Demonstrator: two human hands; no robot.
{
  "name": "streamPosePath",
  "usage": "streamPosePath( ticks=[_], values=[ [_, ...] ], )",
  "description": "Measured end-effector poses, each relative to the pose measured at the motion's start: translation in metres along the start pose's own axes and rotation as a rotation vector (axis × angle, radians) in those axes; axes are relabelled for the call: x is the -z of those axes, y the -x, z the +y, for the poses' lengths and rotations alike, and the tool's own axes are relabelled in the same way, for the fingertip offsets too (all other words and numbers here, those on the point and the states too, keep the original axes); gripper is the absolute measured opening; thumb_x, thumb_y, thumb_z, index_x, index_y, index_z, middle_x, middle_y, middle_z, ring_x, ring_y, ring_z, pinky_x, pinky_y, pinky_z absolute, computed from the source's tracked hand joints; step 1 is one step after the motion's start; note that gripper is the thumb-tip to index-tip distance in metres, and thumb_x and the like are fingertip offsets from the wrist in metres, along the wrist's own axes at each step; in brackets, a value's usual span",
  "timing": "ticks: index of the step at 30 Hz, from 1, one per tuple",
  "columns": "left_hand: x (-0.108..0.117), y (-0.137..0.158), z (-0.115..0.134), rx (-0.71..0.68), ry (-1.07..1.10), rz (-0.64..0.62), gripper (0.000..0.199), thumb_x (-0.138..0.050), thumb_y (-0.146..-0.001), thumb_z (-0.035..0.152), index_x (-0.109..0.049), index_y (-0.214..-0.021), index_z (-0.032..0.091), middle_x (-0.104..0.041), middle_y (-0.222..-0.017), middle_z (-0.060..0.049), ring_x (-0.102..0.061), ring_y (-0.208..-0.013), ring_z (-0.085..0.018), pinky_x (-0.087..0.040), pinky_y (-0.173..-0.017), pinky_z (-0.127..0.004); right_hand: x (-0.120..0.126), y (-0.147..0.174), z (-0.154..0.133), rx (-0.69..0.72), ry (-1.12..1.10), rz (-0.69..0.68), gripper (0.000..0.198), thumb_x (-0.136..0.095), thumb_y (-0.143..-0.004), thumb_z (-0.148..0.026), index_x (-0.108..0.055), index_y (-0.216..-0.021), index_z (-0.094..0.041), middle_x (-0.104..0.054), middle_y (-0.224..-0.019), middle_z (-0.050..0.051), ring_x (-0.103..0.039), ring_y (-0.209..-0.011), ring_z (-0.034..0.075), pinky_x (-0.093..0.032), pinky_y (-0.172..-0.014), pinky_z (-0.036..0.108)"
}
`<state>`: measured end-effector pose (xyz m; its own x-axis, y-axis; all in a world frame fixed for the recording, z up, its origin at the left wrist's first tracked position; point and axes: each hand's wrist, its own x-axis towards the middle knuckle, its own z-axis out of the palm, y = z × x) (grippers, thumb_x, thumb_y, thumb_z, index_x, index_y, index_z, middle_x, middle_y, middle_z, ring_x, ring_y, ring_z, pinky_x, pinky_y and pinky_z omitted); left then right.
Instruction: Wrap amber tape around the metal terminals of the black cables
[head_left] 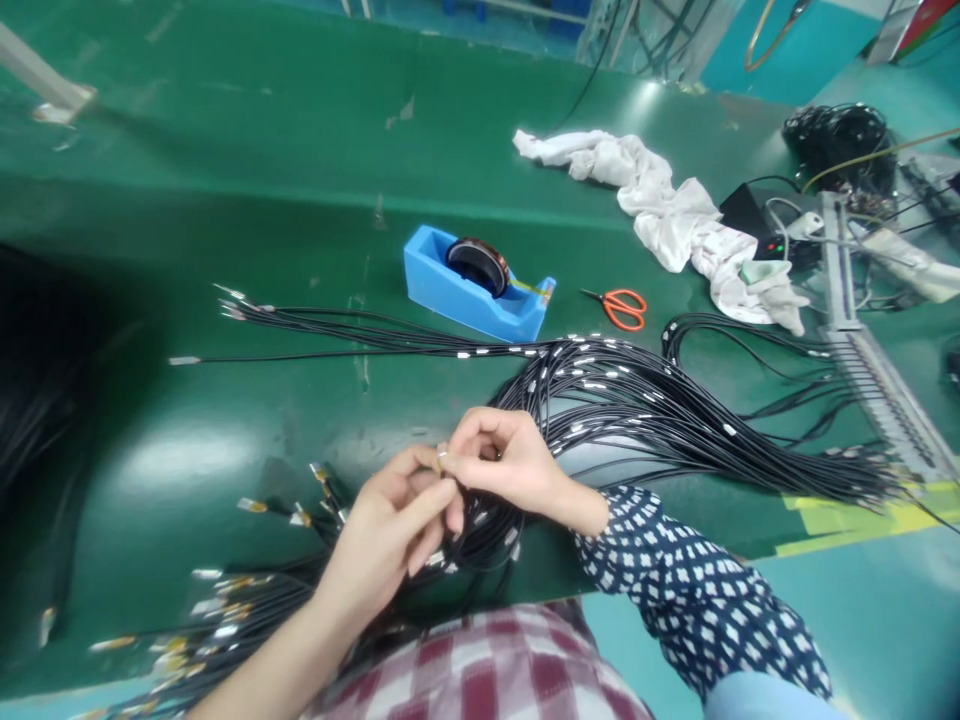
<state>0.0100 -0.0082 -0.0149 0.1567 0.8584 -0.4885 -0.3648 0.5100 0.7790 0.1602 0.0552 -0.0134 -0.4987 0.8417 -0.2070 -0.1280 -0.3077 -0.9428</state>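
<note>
My left hand [409, 510] and my right hand [510, 460] meet fingertip to fingertip above a looped bundle of thin black cables [660, 400]. The left fingers are closed around what looks like a dark cable end, mostly covered by the fingers. Right thumb and forefinger pinch at the same spot; what lies between them is too small to name. White sleeves or labels dot the bundle, which runs right and curls beneath my hands. At lower left lie more cable ends [225, 610], many with yellowish wrapping and silvery tips.
Behind the bundle stands a blue tape dispenser [469, 295] with a roll of amber tape [478, 265]. Orange-handled scissors [624, 309] lie beside it. Farther right are a crumpled white cloth [667, 210], a black box [757, 220] and a slotted metal rail [885, 390].
</note>
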Motion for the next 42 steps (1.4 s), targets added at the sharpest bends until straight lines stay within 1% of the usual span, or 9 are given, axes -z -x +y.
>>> streamPosePath(
  ticks=[4,7,14,22,27,31,33,38,42],
  values=[
    [-0.002,-0.001,0.001,-0.087,-0.105,0.135,0.018,-0.074,-0.078,0.025,-0.06,-0.074,0.014,-0.068,-0.063,0.0,-0.04,-0.031,0.001,-0.026,-0.037,-0.014,0.0,0.001,0.0,0.175,0.196,0.036,0.015,-0.076,-0.073,-0.025,-0.064,-0.073,-0.015,-0.06,-0.066,-0.001,-0.057,-0.054,0.009,-0.045,-0.053,0.021],
    [-0.003,-0.001,0.002,-0.094,-0.09,0.139,0.019,-0.072,-0.08,0.026,-0.063,-0.069,0.013,-0.069,-0.063,-0.001,-0.042,-0.031,0.0,-0.028,-0.039,-0.015,0.001,0.001,-0.002,0.219,0.292,0.021,0.01,-0.07,-0.079,-0.024,-0.065,-0.076,-0.016,-0.06,-0.071,0.0,-0.055,-0.057,0.008,-0.045,-0.055,0.02],
    [-0.003,0.0,0.003,-0.063,-0.022,0.104,0.019,-0.072,-0.08,0.028,-0.066,-0.07,0.013,-0.07,-0.065,-0.002,-0.041,-0.03,0.001,-0.021,-0.037,-0.015,0.004,-0.001,-0.003,0.099,0.195,-0.057,0.015,-0.065,-0.085,-0.028,-0.064,-0.082,-0.013,-0.059,-0.066,-0.001,-0.05,-0.055,0.007,-0.04,-0.05,0.018],
    [-0.003,0.0,0.002,-0.058,0.0,0.071,0.016,-0.072,-0.081,0.029,-0.068,-0.074,0.015,-0.072,-0.066,-0.002,-0.041,-0.029,0.001,-0.021,-0.035,-0.014,0.01,-0.006,-0.001,-0.003,0.026,-0.083,0.023,-0.075,-0.077,-0.033,-0.067,-0.077,-0.012,-0.055,-0.057,-0.003,-0.043,-0.049,0.005,-0.033,-0.048,0.019],
    [-0.002,0.003,0.002,-0.06,-0.006,0.002,0.017,-0.069,-0.084,0.032,-0.072,-0.078,0.016,-0.074,-0.069,-0.002,-0.04,-0.029,0.001,-0.021,-0.035,-0.014,0.01,-0.006,-0.001,-0.101,-0.052,-0.126,0.026,-0.079,-0.072,-0.034,-0.068,-0.078,-0.011,-0.061,-0.061,-0.001,-0.048,-0.052,0.006,-0.037,-0.05,0.019],
    [-0.003,0.004,0.003,-0.055,-0.024,-0.041,0.02,-0.069,-0.085,0.033,-0.073,-0.077,0.016,-0.074,-0.07,-0.002,-0.041,-0.029,0.002,-0.023,-0.037,-0.015,0.012,-0.007,-0.004,-0.097,-0.065,-0.205,0.024,-0.078,-0.075,-0.033,-0.069,-0.084,-0.013,-0.059,-0.065,-0.002,-0.049,-0.053,0.006,-0.037,-0.05,0.018],
    [-0.004,0.004,0.004,-0.048,-0.009,-0.065,0.02,-0.069,-0.084,0.033,-0.073,-0.076,0.016,-0.072,-0.064,-0.001,-0.04,-0.028,0.002,-0.022,-0.038,-0.015,0.015,-0.008,-0.006,-0.076,-0.058,-0.242,0.021,-0.077,-0.076,-0.031,-0.068,-0.081,-0.012,-0.059,-0.07,-0.001,-0.051,-0.054,0.006,-0.039,-0.05,0.019],
    [-0.003,0.001,0.004,0.033,0.051,-0.142,0.023,-0.068,-0.085,0.034,-0.073,-0.073,0.015,-0.05,-0.032,0.006,-0.037,-0.026,-0.001,-0.025,-0.041,-0.014,0.019,-0.008,-0.009,-0.135,-0.046,-0.322,0.02,-0.071,-0.081,-0.03,-0.064,-0.083,-0.012,-0.06,-0.064,-0.001,-0.049,-0.051,0.006,-0.04,-0.05,0.018],
    [0.001,-0.001,0.003,0.088,0.089,-0.157,0.021,-0.071,-0.083,0.035,-0.073,-0.075,0.015,-0.065,-0.048,0.001,-0.045,-0.028,-0.001,-0.027,-0.042,-0.014,0.019,-0.01,-0.003,-0.14,-0.008,-0.313,0.022,-0.067,-0.085,-0.034,-0.062,-0.085,-0.012,-0.059,-0.064,-0.002,-0.046,-0.049,0.005,-0.037,-0.048,0.017]
  ],
)
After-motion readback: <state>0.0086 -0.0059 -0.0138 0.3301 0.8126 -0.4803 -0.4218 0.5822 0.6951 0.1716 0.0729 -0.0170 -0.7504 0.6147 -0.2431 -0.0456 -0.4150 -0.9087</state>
